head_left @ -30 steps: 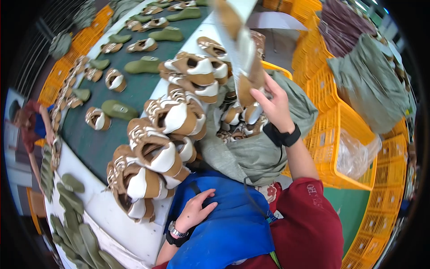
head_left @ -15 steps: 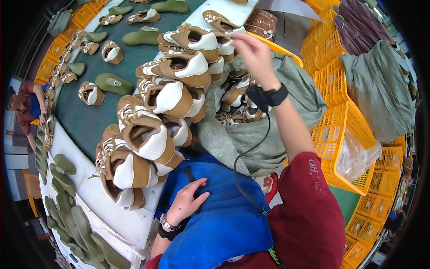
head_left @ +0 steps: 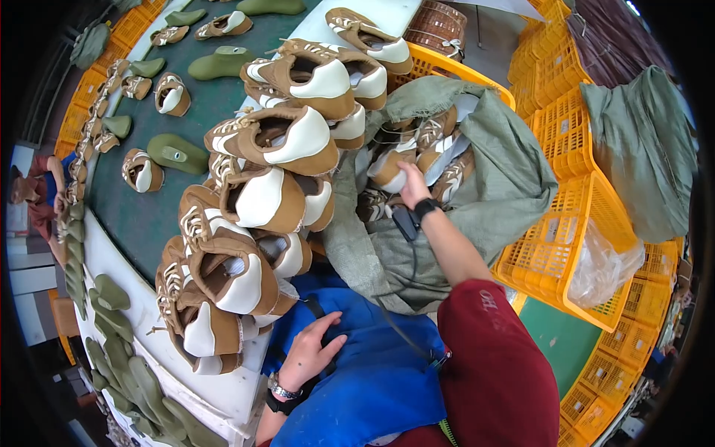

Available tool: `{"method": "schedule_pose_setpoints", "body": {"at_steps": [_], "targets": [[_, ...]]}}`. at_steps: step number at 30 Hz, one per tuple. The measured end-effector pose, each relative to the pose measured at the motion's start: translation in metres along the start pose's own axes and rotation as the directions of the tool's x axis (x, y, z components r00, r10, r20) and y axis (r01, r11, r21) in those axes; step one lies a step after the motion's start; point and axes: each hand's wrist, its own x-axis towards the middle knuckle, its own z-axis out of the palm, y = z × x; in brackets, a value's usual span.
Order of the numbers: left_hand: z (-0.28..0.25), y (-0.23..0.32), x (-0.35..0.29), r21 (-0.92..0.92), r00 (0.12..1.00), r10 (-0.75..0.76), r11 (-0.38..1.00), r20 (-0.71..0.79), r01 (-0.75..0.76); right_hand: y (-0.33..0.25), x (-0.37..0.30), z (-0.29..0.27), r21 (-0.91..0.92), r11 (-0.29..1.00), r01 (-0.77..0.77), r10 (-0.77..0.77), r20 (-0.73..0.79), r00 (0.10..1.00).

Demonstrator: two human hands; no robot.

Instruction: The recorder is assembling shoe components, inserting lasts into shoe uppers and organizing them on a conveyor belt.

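My right hand reaches into a grey-green woven sack and grips the heel of a brown and white shoe upper. More uppers of the same kind lie in the sack around it. A black device on a cable hangs at that wrist. Resting on my blue apron, my left hand is empty, its thumb and fingers apart. Just left of it, stacked sole-less shoe uppers line the white table edge, laces to the left and heels toward me.
A green conveyor belt carries green shoe lasts and single uppers. More lasts pile at the lower left. Yellow crates stand right of the sack. A wicker basket is behind it. A co-worker sits at far left.
My right hand has come down from the far end of the stacked uppers into the sack and taken hold of an upper. My left hand stays on the apron. The view has shifted slightly.
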Motion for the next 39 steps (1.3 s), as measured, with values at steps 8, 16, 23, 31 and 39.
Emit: {"method": "schedule_pose_setpoints", "body": {"at_steps": [8,16,23,31,39], "targets": [[-0.002,0.011,0.012,0.061,0.985,0.157,0.985,0.065,-0.161,-0.091,-0.184,-0.044,0.222,0.964,-0.144,0.041,0.414,0.909],[0.001,-0.001,-0.026,0.087,0.976,0.219,0.972,0.021,-0.22,-0.197,-0.265,0.119,-0.275,0.685,0.674,-0.226,0.8,0.555],[0.006,-0.006,-0.051,0.085,0.958,0.265,0.963,-0.112,-0.257,-0.163,-0.264,0.284,0.101,-0.579,0.809,-0.148,0.963,-0.226],[0.001,-0.004,-0.042,0.084,0.978,0.195,0.978,-0.072,-0.189,-0.131,-0.256,0.298,0.348,-0.476,0.807,0.149,0.937,-0.316],[0.002,-0.007,-0.024,0.102,0.993,0.115,0.988,-0.007,-0.113,-0.156,-0.035,0.058,-0.678,0.639,0.363,-0.295,0.22,0.93]]}}
